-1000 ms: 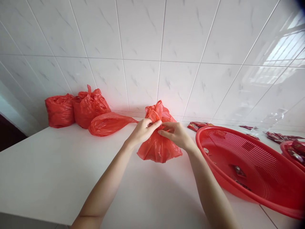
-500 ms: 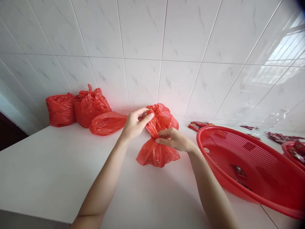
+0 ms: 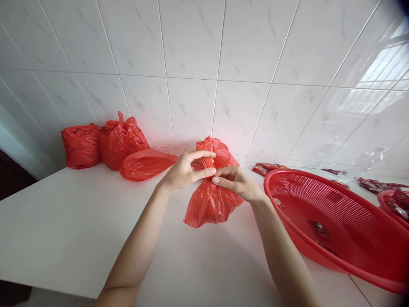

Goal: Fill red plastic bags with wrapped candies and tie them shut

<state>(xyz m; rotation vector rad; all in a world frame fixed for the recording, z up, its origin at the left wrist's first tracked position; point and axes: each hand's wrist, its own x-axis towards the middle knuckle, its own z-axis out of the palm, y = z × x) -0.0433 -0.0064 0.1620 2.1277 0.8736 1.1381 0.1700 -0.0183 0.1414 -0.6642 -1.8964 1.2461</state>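
A thin red plastic bag [image 3: 211, 204] stands on the white table, gathered at its neck, with its loose upper part bunched behind my hands. My right hand [image 3: 234, 183] is closed in a pinch on the gathered neck. My left hand [image 3: 188, 170] has the twisted plastic between its thumb and forefinger, just above the right fingers. The tips of both hands almost meet at the neck. What the bag holds cannot be made out.
Two filled red bags [image 3: 119, 143] stand against the tiled wall at left, with a limp red bag [image 3: 147, 164] before them. On the right sit a large red basket [image 3: 306, 183] holding a few packets, red snack packets [image 3: 266, 168], a clear plastic bottle [image 3: 364, 164] and a smaller red basket [image 3: 383, 198].
My left hand has come right and down along the plastic, close to the right hand. The right hand has risen slightly with the neck. The bag's lower part has shifted a little.
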